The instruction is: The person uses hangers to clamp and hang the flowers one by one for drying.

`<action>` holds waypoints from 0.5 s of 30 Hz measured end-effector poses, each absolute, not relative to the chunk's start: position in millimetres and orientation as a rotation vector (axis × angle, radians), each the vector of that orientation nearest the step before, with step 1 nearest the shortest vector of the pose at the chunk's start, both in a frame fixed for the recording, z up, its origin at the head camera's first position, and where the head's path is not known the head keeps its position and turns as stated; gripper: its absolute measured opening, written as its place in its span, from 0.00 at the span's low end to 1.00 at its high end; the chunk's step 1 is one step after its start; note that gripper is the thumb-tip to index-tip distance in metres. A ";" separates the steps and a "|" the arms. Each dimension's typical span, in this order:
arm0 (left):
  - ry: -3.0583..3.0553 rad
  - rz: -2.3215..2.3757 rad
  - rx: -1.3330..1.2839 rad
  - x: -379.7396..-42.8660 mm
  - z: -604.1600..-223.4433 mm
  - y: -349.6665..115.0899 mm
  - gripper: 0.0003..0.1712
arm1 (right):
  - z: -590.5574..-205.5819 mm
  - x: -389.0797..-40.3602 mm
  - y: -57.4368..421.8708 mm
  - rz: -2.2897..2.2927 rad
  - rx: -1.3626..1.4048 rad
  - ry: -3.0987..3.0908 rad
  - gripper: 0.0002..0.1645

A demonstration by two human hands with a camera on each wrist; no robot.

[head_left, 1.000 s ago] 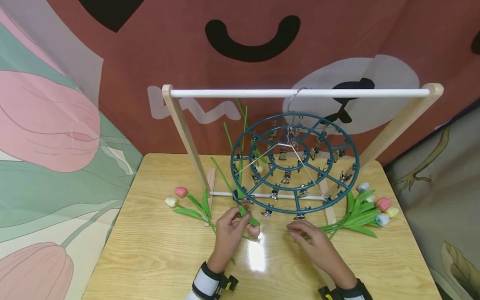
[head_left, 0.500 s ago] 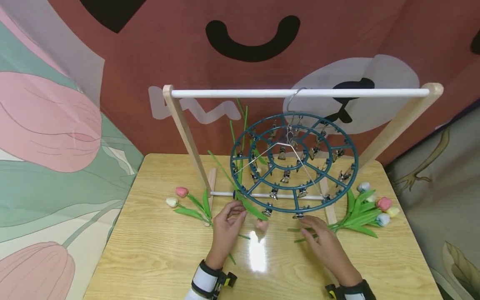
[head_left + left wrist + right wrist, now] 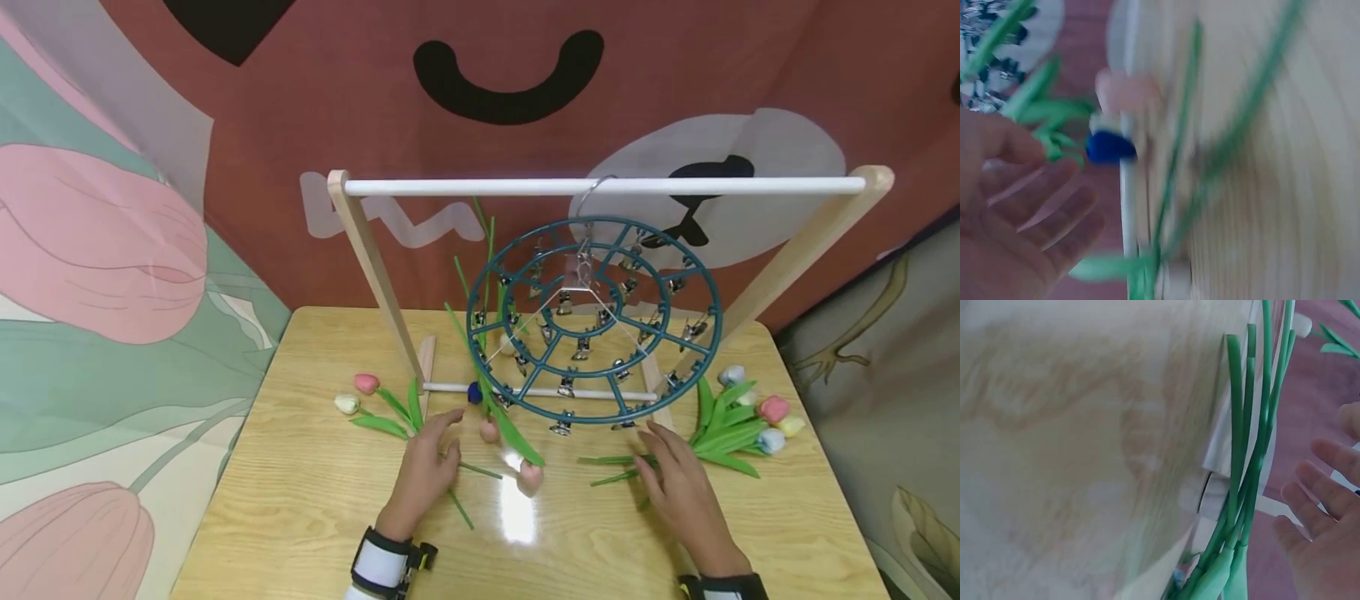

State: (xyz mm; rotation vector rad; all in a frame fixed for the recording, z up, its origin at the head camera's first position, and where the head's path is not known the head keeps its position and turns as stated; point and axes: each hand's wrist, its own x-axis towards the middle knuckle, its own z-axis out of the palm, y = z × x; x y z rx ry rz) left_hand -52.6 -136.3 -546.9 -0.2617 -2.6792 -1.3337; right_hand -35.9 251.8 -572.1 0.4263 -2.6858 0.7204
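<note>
Presently, the person's left hand [image 3: 422, 471] is placed left of a group of green-stemmed tulips [image 3: 512, 432] suspended heads down at the left side of a round teal hanger [image 3: 721, 318] fitted with small metal clips. Its fingers are lightly bent and parted, thumb held away from them. In the left wrist view, which is blurred, a fingertip overlaps green leaves; contact cannot be told.

The suspended group shows two pale pink heads, one dark blue head and a long green leaf; its stems rise past the hanger's outer ring. Which clips hold them is too small to tell.

The right hand [image 3: 684, 492] is above the cut ends of a bunch of mixed-colour tulips [image 3: 723, 433] lying at right on the pale wood-grain table [image 3: 300, 525]. Its fingers are extended and spread, apart from the stems in the right wrist view.

A pink and white pair of tulips [image 3: 393, 406] lies at left, stems running beneath the left hand. The hanger is hooked on the white rod [image 3: 712, 186] of a wooden-legged rack.
</note>
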 end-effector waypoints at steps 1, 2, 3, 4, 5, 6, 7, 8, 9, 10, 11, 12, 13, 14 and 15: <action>-2.743 -1.223 -0.283 -52.0 -548.8 -141.3 0.28 | -572.3 -35.3 252.8 0.716 0.415 -2.696 0.27; -2.793 -1.128 -0.312 -51.5 -551.4 -145.8 0.30 | -572.6 -34.7 253.7 0.715 0.401 -2.705 0.27; -2.835 -1.050 -0.340 -51.0 -553.6 -149.9 0.31 | -573.1 -34.4 254.7 0.711 0.390 -2.713 0.28; -2.867 -0.989 -0.365 -50.6 -555.7 -153.4 0.31 | -573.3 -34.0 255.9 0.710 0.377 -2.720 0.28; -2.892 -0.934 -0.386 -50.3 -557.8 -156.4 0.31 | -573.6 -33.8 257.1 0.713 0.365 -2.723 0.27; -2.910 -0.879 -0.410 -50.1 -559.7 -158.9 0.29 | -573.8 -33.8 258.3 0.708 0.353 -2.725 0.27; -2.919 -0.819 -0.432 -49.9 -561.6 -161.0 0.27 | -574.3 -33.9 259.5 0.703 0.342 -2.725 0.27; -2.925 -0.749 -0.455 -49.9 -563.5 -162.7 0.26 | -574.9 -34.4 260.6 0.702 0.338 -2.722 0.27; -2.930 -0.686 -0.472 -49.9 -564.9 -164.2 0.24 | -575.4 -35.0 261.6 0.699 0.336 -2.719 0.27; -2.922 -0.620 -0.493 -50.1 -566.5 -165.3 0.22 | -575.5 -35.4 262.3 0.701 0.330 -2.717 0.27; -2.912 -0.552 -0.519 -50.4 -568.4 -166.2 0.21 | -576.1 -35.9 262.8 0.700 0.328 -2.715 0.27; -2.898 -0.482 -0.545 -50.8 -570.5 -167.1 0.19 | -576.5 -36.4 263.2 0.699 0.326 -2.715 0.27; -2.881 -0.426 -0.570 -51.0 -572.1 -167.9 0.18 | -577.1 -36.8 263.4 0.703 0.324 -2.716 0.26; -2.861 -0.378 -0.597 -51.4 -573.7 -168.5 0.17 | -577.3 -36.9 263.5 0.711 0.322 -2.717 0.26; -2.837 -0.333 -0.624 -52.0 -575.7 -169.3 0.16 | -577.3 -36.9 263.5 0.720 0.317 -2.720 0.26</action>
